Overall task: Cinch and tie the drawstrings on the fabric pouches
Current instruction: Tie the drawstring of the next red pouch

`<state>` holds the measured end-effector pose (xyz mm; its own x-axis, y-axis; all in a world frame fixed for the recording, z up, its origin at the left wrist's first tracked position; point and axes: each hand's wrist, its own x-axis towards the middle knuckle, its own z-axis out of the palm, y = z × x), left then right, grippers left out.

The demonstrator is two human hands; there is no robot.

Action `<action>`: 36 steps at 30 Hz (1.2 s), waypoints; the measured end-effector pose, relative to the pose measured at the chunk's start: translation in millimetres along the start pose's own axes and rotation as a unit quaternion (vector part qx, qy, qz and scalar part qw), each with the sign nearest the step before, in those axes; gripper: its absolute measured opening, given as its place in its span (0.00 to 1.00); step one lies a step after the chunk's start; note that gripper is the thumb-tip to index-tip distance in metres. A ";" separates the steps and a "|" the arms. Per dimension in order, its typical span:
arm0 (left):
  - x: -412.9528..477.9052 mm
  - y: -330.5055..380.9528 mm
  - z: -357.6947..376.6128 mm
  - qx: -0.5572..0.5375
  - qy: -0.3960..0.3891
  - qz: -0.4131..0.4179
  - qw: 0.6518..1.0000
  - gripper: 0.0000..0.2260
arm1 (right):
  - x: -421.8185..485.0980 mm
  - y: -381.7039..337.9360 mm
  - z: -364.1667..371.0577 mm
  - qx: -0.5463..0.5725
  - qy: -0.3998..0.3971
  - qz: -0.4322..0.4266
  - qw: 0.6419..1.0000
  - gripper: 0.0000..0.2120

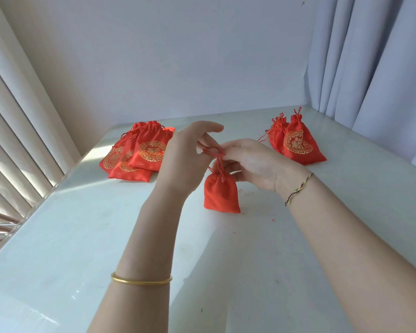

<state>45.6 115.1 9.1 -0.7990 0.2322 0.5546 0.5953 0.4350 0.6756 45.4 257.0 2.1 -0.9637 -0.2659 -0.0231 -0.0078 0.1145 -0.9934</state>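
White glossy table (82,236), red pouches (149,150); grey curtain (370,56) right, wall (154,56) behind.

A pale, glossy white surface (58,236) fills the lower half of the frame, with sunlight falling across its left side in soft bands. A few tiny red specks (247,194) lie on it right of centre. Behind it stands a plain white wall (178,56). Cream vertical blinds (15,140) run down the left edge, and light grey-white pleated curtains (370,56) hang at the upper right. A smooth gold bangle (141,281) shows at lower centre, a thin braided yellow-and-dark cord bracelet (298,188) at right of centre.
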 end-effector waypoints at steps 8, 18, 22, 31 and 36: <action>-0.2 -10.2 4.3 -0.032 0.059 -0.005 0.998 0.15 | 5.2 3.4 0.2 0.079 -0.001 0.006 0.997 0.08; -0.8 -18.6 1.9 0.134 0.005 -0.055 0.989 0.19 | 4.1 3.7 -13.2 0.069 0.162 -0.004 0.984 0.16; -4.3 -22.4 -0.9 0.084 0.039 -0.144 0.985 0.26 | 5.5 9.9 -20.9 0.159 0.244 0.022 0.956 0.19; -0.5 -31.1 -14.6 -0.087 0.125 -0.246 0.957 0.32 | 7.4 29.5 -37.5 0.255 0.340 0.124 0.897 0.18; 2.6 -11.1 -1.9 -0.421 0.082 -0.172 0.887 0.26 | 8.4 31.1 -31.9 0.254 0.326 0.125 0.902 0.17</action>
<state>37.0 109.3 4.0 -0.9638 0.0530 0.2612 0.2248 -0.3650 0.9034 28.6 288.9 -25.4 -0.8719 0.3462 -0.3464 0.1947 -0.4041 -0.8938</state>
